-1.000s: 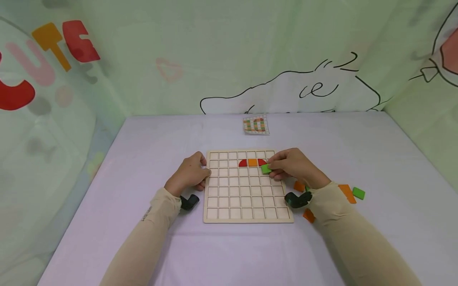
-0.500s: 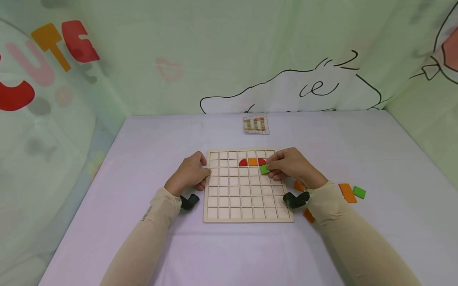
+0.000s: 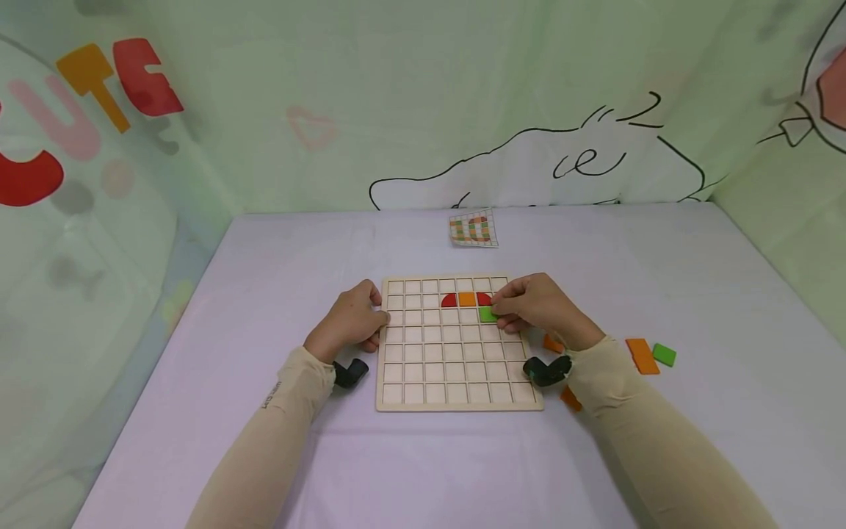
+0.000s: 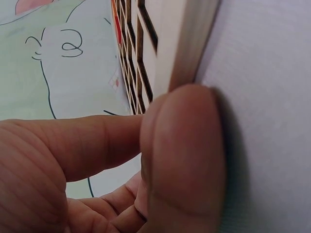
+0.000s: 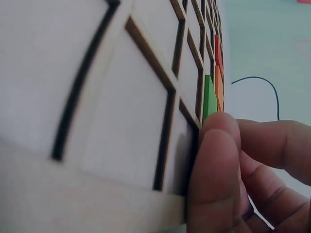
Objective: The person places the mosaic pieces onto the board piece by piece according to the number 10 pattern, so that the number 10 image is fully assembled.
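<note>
A wooden grid board [image 3: 424, 373] lies flat on the table. My left hand [image 3: 349, 319] holds its left edge, and in the left wrist view the thumb and a finger [image 4: 187, 145] meet at the board's side [image 4: 189, 53]. With thumb and fingertips my right hand [image 3: 538, 307] pinches a green square tile [image 3: 487, 314] at a cell near the board's upper right. That tile sits just below a red rounded tile [image 3: 483, 299]. Left of the red one are an orange square tile [image 3: 466, 299] and another red rounded tile [image 3: 449, 300], all set in one row.
Beside my right forearm lie an orange tile [image 3: 642, 356], a green tile [image 3: 664, 355] and more orange pieces [image 3: 570, 398]. A small patterned grid card [image 3: 472, 228] is at the back of the table. Printed cloth [image 3: 317, 88] hangs behind.
The green tile has shifted slightly left and turned to line up with the grid cell, still pinched by my right hand. My left hand has stayed at the board's edge.
</note>
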The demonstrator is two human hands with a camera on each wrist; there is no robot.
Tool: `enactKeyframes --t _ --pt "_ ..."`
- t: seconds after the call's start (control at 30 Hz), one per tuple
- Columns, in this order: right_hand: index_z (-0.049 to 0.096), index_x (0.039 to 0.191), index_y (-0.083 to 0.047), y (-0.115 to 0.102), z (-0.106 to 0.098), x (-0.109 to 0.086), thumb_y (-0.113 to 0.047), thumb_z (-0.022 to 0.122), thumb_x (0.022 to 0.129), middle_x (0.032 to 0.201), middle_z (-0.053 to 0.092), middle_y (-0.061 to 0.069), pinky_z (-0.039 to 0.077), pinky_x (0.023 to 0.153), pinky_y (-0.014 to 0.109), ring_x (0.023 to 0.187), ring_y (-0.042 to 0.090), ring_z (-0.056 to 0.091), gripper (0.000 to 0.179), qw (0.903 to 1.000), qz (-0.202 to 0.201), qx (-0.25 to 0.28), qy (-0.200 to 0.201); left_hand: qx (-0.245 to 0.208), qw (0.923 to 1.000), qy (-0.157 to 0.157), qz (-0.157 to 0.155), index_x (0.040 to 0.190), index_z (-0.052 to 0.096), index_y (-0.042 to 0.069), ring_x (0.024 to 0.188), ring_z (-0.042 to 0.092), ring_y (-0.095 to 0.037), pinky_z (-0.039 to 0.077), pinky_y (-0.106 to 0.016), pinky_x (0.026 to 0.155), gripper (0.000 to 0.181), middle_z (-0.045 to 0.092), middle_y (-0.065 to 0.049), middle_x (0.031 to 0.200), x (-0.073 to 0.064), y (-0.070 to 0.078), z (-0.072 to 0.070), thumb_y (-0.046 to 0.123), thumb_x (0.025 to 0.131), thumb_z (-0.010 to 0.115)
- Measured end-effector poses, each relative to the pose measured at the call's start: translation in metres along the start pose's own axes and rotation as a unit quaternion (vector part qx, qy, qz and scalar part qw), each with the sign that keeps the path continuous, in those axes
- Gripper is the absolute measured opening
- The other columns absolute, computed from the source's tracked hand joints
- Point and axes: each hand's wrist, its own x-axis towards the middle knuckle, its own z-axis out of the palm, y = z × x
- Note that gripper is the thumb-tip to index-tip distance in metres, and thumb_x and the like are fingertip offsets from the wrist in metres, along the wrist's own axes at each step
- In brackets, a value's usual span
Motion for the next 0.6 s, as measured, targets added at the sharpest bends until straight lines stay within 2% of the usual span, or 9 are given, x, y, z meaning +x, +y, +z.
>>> enactKeyframes --t 0.17,0.4,0.5,0.6 --pt "0.065 0.121 0.007 0.005 -0.013 -0.009 -0.012 0.069 0.1 0.092 0.072 0.011 0.062 0.07 0.026 0.075 0.016 0.067 0.03 0.9998 -0.001 -0.007 0.021 -0.001 1.0 -0.001 -0.002 0.116 0.049 0.002 0.048 0.062 -0.016 0.059 -0.028 0.048 0.022 0.064 -0.012 0.064 0.001 0.0 0.001 0.005 0.099 0.062" --pt "0.068 0.122 0.003 0.028 -0.051 -0.024 -0.021 0.07 0.099 0.096 0.069 0.008 0.057 0.066 0.027 0.077 0.019 0.063 0.033 0.993 -0.012 -0.09 0.075 0.001 1.0 -0.002 -0.002 0.117 0.049 0.003 0.048 0.062 -0.016 0.059 -0.028 0.049 0.023 0.064 -0.012 0.065 0.0 -0.001 0.0 0.006 0.098 0.062" --pt "0.068 0.121 0.003 0.037 -0.065 -0.032 -0.024 0.07 0.099 0.095 0.069 0.007 0.054 0.063 0.028 0.076 0.019 0.059 0.034 0.988 -0.016 -0.129 0.083 -0.003 1.0 -0.006 -0.001 0.117 0.048 0.002 0.049 0.062 -0.017 0.059 -0.028 0.05 0.024 0.064 -0.013 0.066 0.0 -0.001 0.0 0.006 0.098 0.062" --pt "0.067 0.122 0.003 0.044 -0.075 -0.039 -0.024 0.071 0.098 0.093 0.066 0.006 0.05 0.059 0.028 0.072 0.019 0.056 0.037 0.9861 -0.009 -0.146 0.079 -0.007 0.9999 -0.009 0.003 0.117 0.048 0.002 0.05 0.062 -0.017 0.06 -0.029 0.051 0.023 0.064 -0.013 0.067 0.0 -0.002 -0.001 0.006 0.098 0.061"
